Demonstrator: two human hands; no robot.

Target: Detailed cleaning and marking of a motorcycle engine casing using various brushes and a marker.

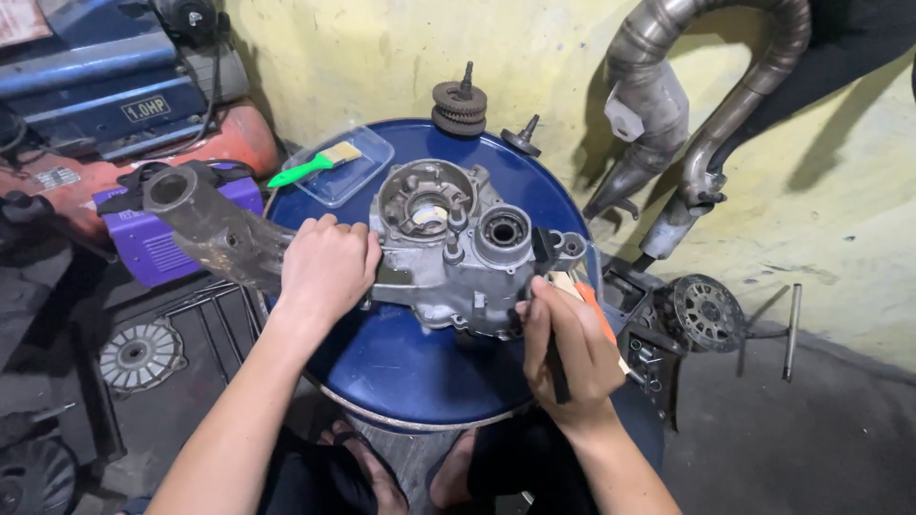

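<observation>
Atop the blue drum (410, 372), the left hand (326, 267) presses flat on the engine casing (458, 248); the right hand (568, 348) grips a dark tool (556, 367), which could slip off and gouge the casing

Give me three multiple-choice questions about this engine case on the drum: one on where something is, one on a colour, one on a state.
1. Where does the paintbrush lie?
A. in the clear plastic tray
B. on the floor
C. in the left hand

2. What colour is the drum top?
A. red
B. blue
C. white

3. What is the right hand doing?
A. resting open and empty
B. gripping a dark-handled tool
C. holding the exhaust pipe

Answers: 1 A, the green handle sits inside the tray. 2 B, the lid around the engine case is blue. 3 B, its fingers wrap the tool, while the left hand steadies the case.
</observation>
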